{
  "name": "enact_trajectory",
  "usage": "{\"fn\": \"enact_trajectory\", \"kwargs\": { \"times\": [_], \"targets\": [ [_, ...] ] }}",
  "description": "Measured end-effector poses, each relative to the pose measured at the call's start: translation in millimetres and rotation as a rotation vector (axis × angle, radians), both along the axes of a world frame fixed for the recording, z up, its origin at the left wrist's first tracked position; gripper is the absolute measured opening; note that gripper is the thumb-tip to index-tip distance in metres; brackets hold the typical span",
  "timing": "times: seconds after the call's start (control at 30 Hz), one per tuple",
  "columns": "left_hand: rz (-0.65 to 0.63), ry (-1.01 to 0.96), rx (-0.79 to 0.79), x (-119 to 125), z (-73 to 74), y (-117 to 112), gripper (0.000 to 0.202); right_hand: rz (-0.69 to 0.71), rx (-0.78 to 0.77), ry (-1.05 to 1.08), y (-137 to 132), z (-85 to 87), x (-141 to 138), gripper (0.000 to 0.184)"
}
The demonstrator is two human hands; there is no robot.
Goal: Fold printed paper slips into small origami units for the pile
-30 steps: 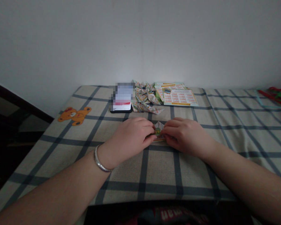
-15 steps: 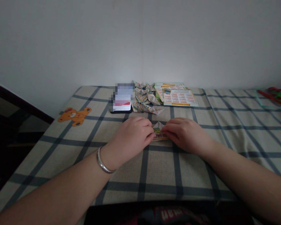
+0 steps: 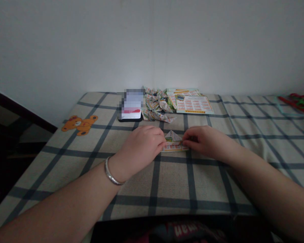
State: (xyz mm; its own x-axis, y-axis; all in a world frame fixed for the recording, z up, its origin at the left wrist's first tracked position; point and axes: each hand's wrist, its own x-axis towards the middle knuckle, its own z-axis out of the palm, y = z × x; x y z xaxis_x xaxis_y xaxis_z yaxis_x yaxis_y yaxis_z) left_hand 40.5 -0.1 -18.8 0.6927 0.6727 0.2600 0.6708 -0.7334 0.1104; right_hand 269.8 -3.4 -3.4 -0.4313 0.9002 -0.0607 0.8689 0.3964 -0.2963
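Observation:
A printed sheet of paper (image 3: 172, 147) lies partly folded on the checked cloth, with a pointed peak at its far side and a flat strip along its near side. My left hand (image 3: 147, 141) is closed on the paper's left end, fingertips pressed together over it. At the right end, my right hand (image 3: 201, 141) pinches the edge between thumb and fingers. Both hands rest low, close to the cloth. The paper's outer ends are partly hidden by my fingers.
Beyond my hands lie several folded paper pieces (image 3: 158, 104), a phone (image 3: 131, 106) to their left and a stack of printed sheets (image 3: 194, 104) to their right. A bear-shaped cutout (image 3: 79, 125) is at left. Red and green items (image 3: 300, 105) lie far right, by the wall.
My right hand has slid a little to the right along the paper, uncovering more of its printed near strip. My left hand has stayed nearly in place.

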Motion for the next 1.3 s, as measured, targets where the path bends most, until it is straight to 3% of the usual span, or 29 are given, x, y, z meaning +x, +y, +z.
{"fn": "enact_trajectory", "kwargs": {
  "times": [0.4, 0.73, 0.93, 1.3],
  "targets": [
    [0.006, -0.074, -0.022, -1.3, -3.9, 0.7, 0.015, 0.040, 0.080, -0.004, 0.8, -3.6, -3.1, 0.014],
    [-0.074, -0.114, -0.050, -1.6, -4.4, 8.2, 0.015, 0.193, 0.211, 0.016, -0.3, -7.6, -7.0, 0.019],
    [-0.064, -0.140, -0.069, -1.9, -6.6, 11.4, 0.014, 0.171, 0.213, 0.025, 5.0, -12.3, -10.5, 0.019],
    [0.003, -0.118, 0.058, 0.6, -8.7, 8.9, 0.013, 0.158, 0.272, 0.065, 8.7, -18.4, -11.6, 0.022]
  ]
}}
